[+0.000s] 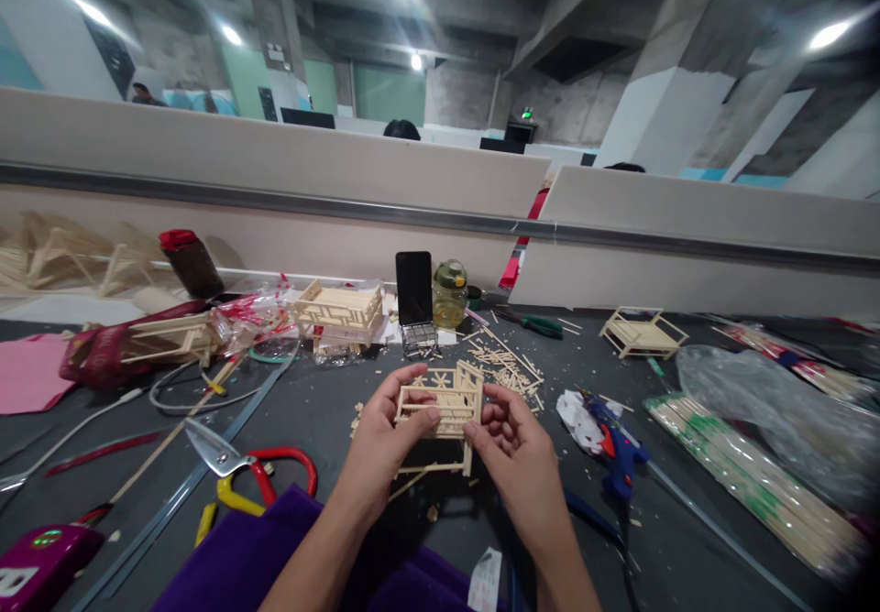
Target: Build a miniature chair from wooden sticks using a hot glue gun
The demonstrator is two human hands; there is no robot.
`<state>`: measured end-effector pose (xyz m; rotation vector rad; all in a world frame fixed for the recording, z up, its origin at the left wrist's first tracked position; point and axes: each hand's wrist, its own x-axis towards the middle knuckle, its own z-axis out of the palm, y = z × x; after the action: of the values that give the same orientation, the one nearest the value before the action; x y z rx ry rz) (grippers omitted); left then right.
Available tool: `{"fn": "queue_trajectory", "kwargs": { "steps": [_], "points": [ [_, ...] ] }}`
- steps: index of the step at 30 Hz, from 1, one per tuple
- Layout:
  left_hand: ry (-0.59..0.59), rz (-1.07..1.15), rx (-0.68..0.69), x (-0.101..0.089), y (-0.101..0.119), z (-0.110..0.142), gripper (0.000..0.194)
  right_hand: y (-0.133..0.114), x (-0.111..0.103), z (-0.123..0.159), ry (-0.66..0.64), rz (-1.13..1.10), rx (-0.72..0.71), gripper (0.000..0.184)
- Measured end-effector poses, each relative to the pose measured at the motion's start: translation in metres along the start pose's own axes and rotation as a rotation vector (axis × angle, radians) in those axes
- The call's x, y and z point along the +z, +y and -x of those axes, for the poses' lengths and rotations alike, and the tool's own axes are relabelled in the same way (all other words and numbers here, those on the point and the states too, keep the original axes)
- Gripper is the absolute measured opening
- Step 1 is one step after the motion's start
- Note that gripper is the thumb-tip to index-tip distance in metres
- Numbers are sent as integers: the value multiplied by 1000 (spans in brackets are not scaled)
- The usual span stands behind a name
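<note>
Near left: scissors (237,464), lying beside purple cloth (226,552). Near centre: left hand (385,438), holding the left end of a stick frame (454,403), thumb pressing its near rail. Just right: right hand (512,433), thumb and forefinger holding the frame's right end. From here I'm judging the step as steadying or inspecting; any next move is calling for a light pinch. Farther right: glue gun (623,461), lying apart.
</note>
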<state>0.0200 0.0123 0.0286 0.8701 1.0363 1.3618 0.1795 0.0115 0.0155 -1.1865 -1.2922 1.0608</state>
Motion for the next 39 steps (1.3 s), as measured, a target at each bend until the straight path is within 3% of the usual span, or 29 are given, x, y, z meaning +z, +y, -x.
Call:
{"fn": "queue_trajectory", "kwargs": {
  "steps": [39],
  "points": [
    [-10, 6, 11, -3, -6, -3, 60, 1, 2, -1, 0, 17, -16, 43]
  ]
}}
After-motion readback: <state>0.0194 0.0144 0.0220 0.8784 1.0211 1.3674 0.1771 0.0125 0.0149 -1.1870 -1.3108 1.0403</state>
